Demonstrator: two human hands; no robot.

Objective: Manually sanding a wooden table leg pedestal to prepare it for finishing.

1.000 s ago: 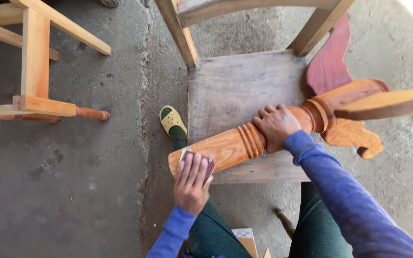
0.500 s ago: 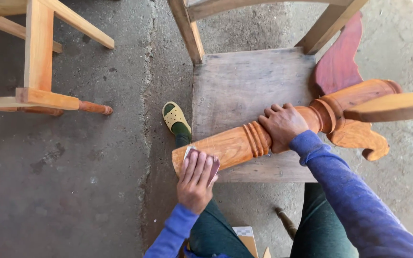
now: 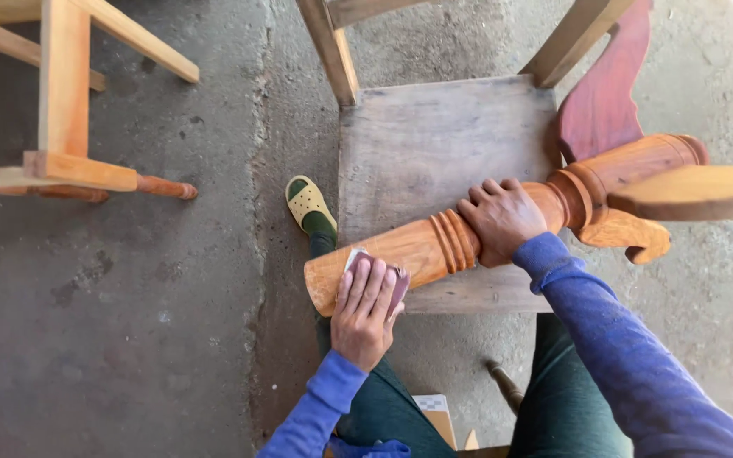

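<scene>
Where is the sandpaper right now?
In the head view, the sandpaper lies under the left hand, pressed on the near end of the turned wooden post, left of the right hand.

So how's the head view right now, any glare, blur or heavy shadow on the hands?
Head view: sharp, even daylight; left hand on the sandpaper and right hand on the turned wooden post are crisp; only soft shadows; the top right corner of the concrete floor is blown out.
</scene>
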